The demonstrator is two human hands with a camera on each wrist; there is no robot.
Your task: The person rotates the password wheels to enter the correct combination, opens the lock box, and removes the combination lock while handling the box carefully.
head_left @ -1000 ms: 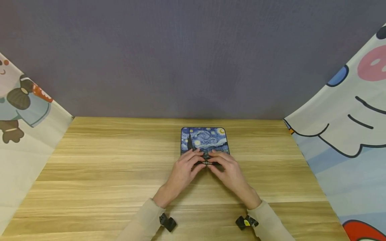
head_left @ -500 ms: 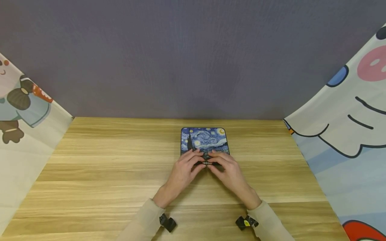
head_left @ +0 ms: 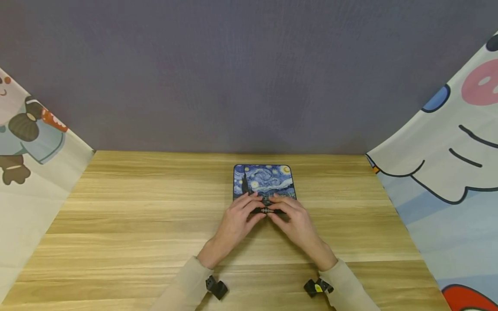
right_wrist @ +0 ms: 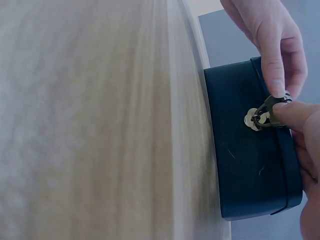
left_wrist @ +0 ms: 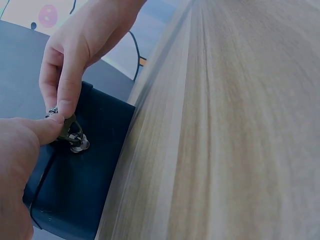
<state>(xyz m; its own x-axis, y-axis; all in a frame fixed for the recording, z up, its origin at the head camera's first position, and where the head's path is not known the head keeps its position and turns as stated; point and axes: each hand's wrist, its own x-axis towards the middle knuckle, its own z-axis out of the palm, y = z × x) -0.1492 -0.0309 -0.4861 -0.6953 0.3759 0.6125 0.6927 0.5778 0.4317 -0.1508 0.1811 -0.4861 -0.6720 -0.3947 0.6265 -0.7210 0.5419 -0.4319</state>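
Observation:
A box (head_left: 266,177) with a swirling blue night-sky painting on its lid stands on the table, lid down. Its dark front, seen in both wrist views, carries a silvery clasp plate (right_wrist: 251,120). From this clasp hangs a small bronze-coloured padlock (left_wrist: 68,131), with ridged silvery parts at its outer end. My left hand (head_left: 236,219) pinches one side of the padlock between thumb and fingers. Opposite, my right hand (head_left: 296,220) pinches its other side. Other fingertips of both hands rest on the lid's front part. The thumbs and fingers hide much of the padlock.
A wood-grain table (head_left: 136,224) lies under the box and forearms. Behind it rises a grey-purple wall (head_left: 233,86). Cartoon-printed curtains (head_left: 447,151) flank both sides. A small black device sits at each sleeve cuff.
Both hands stay at the padlock in nearly the same pose, and the box has not moved. Any small finger motion is too slight to make out.

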